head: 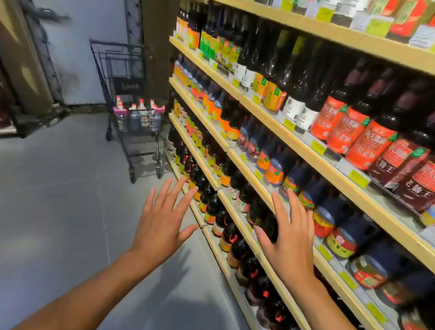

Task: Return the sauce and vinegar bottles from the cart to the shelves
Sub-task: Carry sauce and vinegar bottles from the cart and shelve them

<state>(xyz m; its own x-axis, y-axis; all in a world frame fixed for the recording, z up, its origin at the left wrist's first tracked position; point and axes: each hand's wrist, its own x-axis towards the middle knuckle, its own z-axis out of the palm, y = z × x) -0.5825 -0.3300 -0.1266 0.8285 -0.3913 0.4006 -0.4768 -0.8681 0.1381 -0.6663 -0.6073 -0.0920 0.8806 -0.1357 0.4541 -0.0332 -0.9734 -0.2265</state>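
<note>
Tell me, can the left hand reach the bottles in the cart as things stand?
Probably not yet: the left hand is open and empty, but the cart holding the bottles stands well ahead, beyond its reach. Only floor lies between.

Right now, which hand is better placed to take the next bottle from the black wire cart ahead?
Probably the left hand: open, over the grey floor, on the side of the black wire cart. The right hand, also open, is in front of the light wooden shelves.
</note>
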